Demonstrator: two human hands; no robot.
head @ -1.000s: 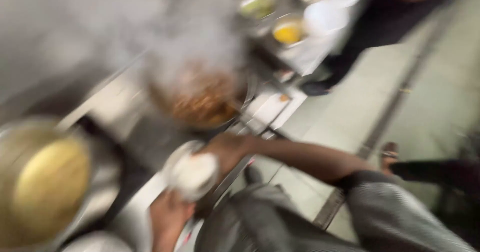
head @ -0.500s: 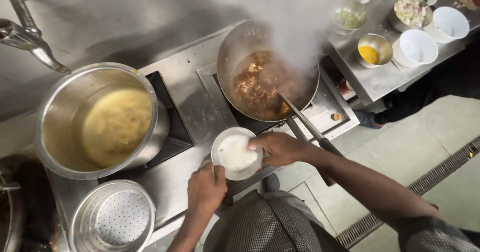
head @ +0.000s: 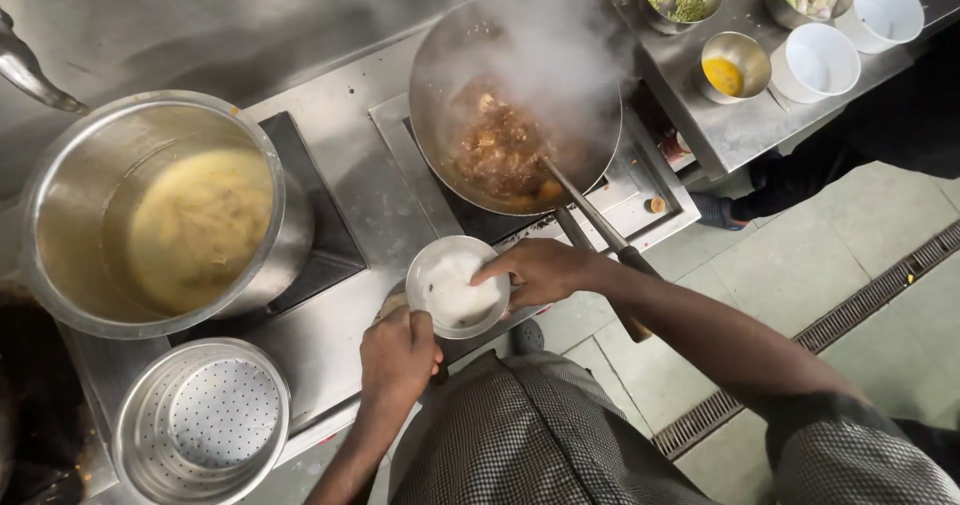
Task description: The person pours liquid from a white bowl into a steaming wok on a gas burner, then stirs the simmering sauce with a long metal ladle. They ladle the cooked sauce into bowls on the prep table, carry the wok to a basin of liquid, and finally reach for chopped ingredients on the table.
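The right hand [head: 540, 270] curls over the near rim of a small round steel bowl [head: 457, 287], fingers [head: 497, 268] dipping inside and gripping its edge. The left hand [head: 398, 355] is closed into a fist just below the bowl, against its underside; what it grips cannot be told. The bowl is shallow, shiny metal, and holds a white, soft-looking mass that covers most of its floor. It sits upright with its mouth open to the camera, and being round it has no long axis to speak of. It hovers at the front edge of the steel cooktop [head: 350, 195], between the two burners. Beyond it a wok [head: 450, 75] steams with brown food, a long handle [head: 592, 220] slanting out of it toward the right forearm. To the left stands a large pot [head: 60, 195] of yellow liquid, with a perforated strainer [head: 200, 420] nearer.
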